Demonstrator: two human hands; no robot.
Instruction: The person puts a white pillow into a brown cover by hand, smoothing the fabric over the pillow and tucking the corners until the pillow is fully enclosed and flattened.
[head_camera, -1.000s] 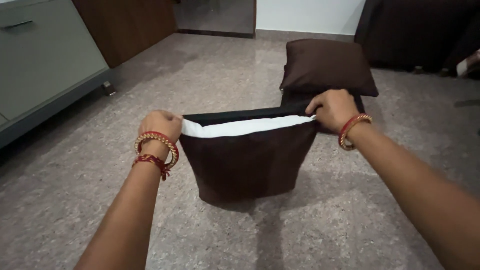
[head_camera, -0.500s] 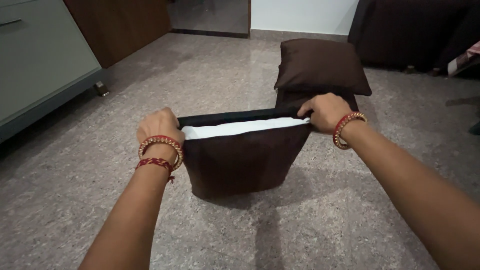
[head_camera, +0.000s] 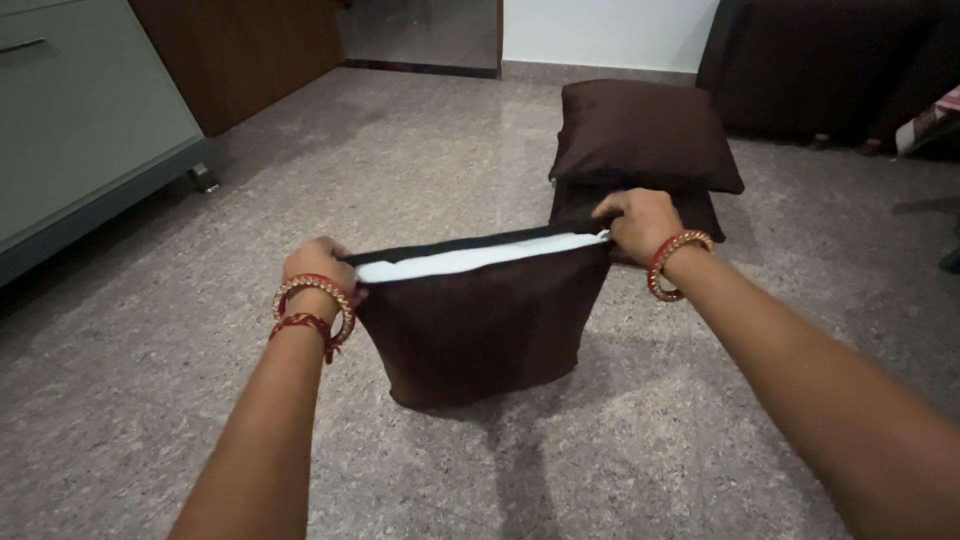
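A dark brown cushion cover stands upright on the speckled stone floor with a white pillow insert showing along its open top edge. My left hand grips the left end of that opening. My right hand grips the right end, so the opening is stretched taut between them. Both wrists carry red and gold bangles.
Two finished dark brown cushions are stacked on the floor just beyond my right hand. A grey cabinet on feet stands at the left, a wooden door behind it, and a dark sofa at the back right.
The opening has been pulled tighter and narrower; less of the white insert shows. My left hand has dropped slightly and the cover's top now slants up to the right.
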